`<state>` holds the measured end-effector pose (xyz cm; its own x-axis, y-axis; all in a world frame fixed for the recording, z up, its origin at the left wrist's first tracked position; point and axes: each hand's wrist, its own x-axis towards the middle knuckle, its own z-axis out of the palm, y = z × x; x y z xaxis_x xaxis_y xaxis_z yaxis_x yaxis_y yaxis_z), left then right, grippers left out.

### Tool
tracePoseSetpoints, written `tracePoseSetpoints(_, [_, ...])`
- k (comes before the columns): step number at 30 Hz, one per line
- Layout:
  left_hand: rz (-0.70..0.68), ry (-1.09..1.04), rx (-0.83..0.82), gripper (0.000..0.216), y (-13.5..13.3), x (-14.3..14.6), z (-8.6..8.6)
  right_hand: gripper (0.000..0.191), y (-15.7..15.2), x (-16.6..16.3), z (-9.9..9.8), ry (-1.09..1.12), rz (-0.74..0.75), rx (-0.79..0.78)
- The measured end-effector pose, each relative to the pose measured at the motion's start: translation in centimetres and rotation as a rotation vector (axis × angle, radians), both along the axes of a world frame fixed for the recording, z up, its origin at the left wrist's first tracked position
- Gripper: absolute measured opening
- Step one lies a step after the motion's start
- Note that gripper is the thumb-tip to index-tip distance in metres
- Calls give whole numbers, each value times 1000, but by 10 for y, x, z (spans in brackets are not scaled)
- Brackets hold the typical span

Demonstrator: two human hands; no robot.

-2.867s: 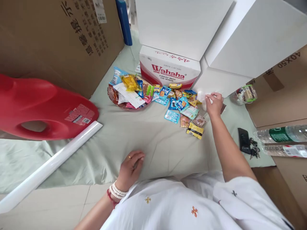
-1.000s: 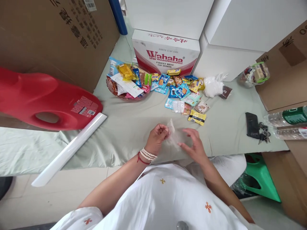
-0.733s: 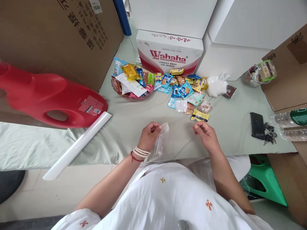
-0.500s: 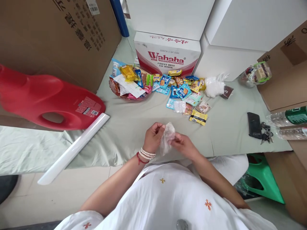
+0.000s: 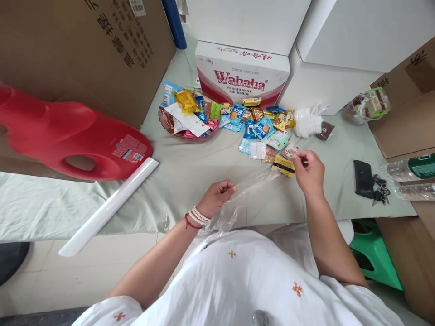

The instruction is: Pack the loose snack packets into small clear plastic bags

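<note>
The cloth-covered table (image 5: pixel 190 190) spreads before me, a water carton (image 5: pixel 238 68) standing at its back. A bowl (image 5: pixel 200 138) heaped with snacks (image 5: pixel 185 104) sits near the carton's front left corner. The clear bag (image 5: pixel 245 191) slants over the table's near side, pinched in my left hand (image 5: pixel 217 197). My right hand (image 5: pixel 311 172) is curled just beside a yellow packet (image 5: pixel 283 167) with a black band; whether it grips anything, I cannot tell.
</note>
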<state>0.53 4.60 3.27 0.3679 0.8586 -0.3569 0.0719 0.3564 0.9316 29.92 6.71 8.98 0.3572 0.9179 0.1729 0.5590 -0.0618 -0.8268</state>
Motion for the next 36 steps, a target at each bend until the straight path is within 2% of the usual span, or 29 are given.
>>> tracePoseSetpoints(1, [91, 35, 27, 41, -1, 3, -2, 33, -7, -11, 1, 5, -19, 24])
tracePoseSetpoints(3, [205, 105, 85, 38, -1, 10, -6, 37, -25, -41, -1, 125, 147, -76])
tracePoseSetpoints(5, [228, 144, 138, 36, -2, 18, -8, 42, -43, -77, -6, 246, 421, -270])
tracePoseSetpoints(6, [225, 147, 160, 35, -3, 21, -8, 43, -50, -93, -11, 276, 511, -344])
tracePoseSetpoints(8, [238, 141, 195, 33, -5, 25, -9, 43, -56, -117, -20, 342, 579, -427])
tracePoseSetpoints(11, [339, 90, 155, 32, -5, 21, -13, 42, -53, -121, -33, 501, 506, -429])
tracePoseSetpoints(16, [550, -14, -61, 31, 1, -6, -21, 41, -49, -70, -46, 757, 191, -352])
tracePoseSetpoints(18, [592, 10, -77, 29, 2, -18, -23, 43, -56, -47, -52, 771, 96, -357])
tracePoseSetpoints(20, [608, 68, -55, 27, 0, -27, -25, 45, -66, -24, -58, 664, 88, -419])
tracePoseSetpoints(22, [577, 161, -28, 28, -5, -35, -27, 47, -76, -3, -60, 444, 147, -513])
tracePoseSetpoints(24, [480, 279, 13, 30, -11, -43, -26, 47, -82, 15, -57, 200, 203, -558])
tracePoseSetpoints(27, [294, 604, 258, 38, -18, -52, -18, 47, -79, 23, -47, -40, 219, -458])
tracePoseSetpoints(30, [178, 955, 561, 61, -17, -48, -3, 55, -62, -2, -45, -135, 315, -340])
tracePoseSetpoints(32, [100, 1019, 658, 71, -13, -37, 4, 61, -49, -32, -52, -139, 396, -328])
tracePoseSetpoints(34, [-5, 968, 690, 62, -6, -23, 5, 53, -38, -60, -65, -105, 430, -354])
tracePoseSetpoints(36, [-46, 859, 623, 40, 2, -13, -1, 36, -33, -75, -76, -26, 406, -345])
